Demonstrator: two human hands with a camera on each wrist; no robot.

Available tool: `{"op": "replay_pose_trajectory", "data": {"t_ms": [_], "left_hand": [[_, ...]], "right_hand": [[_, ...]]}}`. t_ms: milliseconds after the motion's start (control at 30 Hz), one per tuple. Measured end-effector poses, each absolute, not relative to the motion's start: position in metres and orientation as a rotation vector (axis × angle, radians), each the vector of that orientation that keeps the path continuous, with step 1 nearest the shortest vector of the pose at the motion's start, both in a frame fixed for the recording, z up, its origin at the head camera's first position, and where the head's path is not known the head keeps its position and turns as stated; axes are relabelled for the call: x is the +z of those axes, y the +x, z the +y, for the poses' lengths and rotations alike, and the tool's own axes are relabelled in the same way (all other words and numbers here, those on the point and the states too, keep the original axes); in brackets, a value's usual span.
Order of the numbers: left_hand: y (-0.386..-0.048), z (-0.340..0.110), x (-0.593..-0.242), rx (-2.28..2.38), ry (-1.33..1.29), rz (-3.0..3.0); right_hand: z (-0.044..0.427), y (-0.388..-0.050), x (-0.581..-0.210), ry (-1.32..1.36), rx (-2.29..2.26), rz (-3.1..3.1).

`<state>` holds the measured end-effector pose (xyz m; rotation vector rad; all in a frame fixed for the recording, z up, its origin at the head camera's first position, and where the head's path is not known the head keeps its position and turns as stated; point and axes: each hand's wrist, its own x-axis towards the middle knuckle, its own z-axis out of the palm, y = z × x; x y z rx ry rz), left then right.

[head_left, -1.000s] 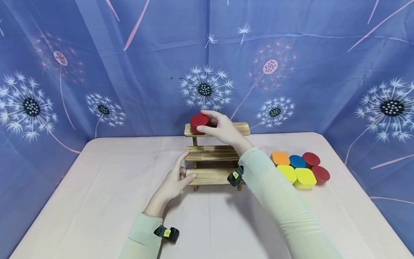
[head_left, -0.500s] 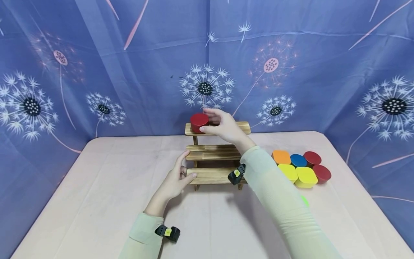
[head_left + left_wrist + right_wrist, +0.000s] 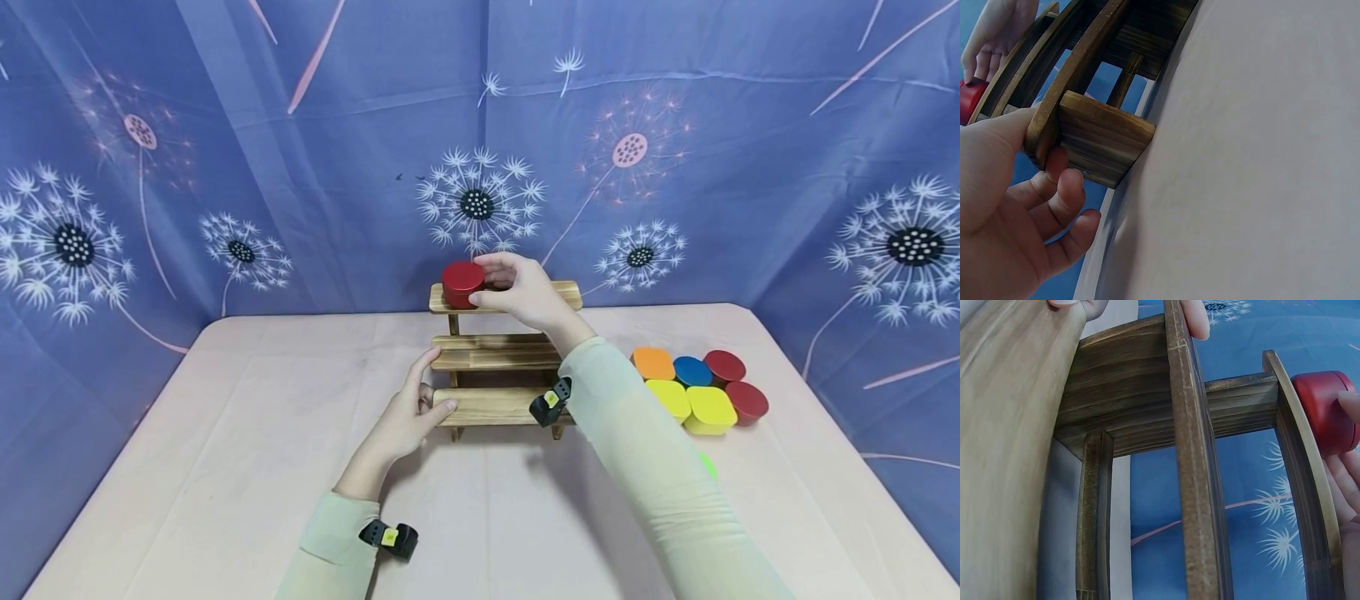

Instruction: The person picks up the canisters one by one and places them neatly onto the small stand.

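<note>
2 yellow blocks (image 3: 708,411), 2 darker red tins (image 3: 747,404), 1 orange block (image 3: 651,364), 1 blue piece (image 3: 692,372) and 1 green piece (image 3: 708,467), partly hidden by the right sleeve (image 3: 637,450), appear only in the head view, on the right of the counter (image 3: 247,417). The right wrist view adds the underside of the wooden stand (image 3: 491,354) and its supports; the left wrist view shows 3 bent fingertips below a shelf edge.

The red tin (image 3: 462,286) is short, round and flat-topped, upright at the left end of the top of 3 shelves. The right hand (image 3: 528,296) reaches over the lower shelves, its grip a pinch on the tin's right side, thumb in front. The left hand (image 3: 397,425) grips the stand's left end, thumb on the bottom shelf, index finger against the middle shelf.
</note>
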<state>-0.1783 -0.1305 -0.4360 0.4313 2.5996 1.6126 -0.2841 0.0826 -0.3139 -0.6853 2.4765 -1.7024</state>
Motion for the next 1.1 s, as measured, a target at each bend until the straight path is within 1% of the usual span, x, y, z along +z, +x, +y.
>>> {"op": "replay_pose_trajectory", "data": {"t_ms": [500,1100], "left_hand": [[-0.1791,-0.1308,-0.4366,1.602,0.445,2.608],[-0.1775,-0.1308,-0.434,1.616,0.457,2.599]], "right_hand": [[0.0838,-0.2838,-0.3163,-0.719,-1.755,2.455],[0.0833,-0.2797,-0.3169,-0.673,-1.928,2.381]]}}
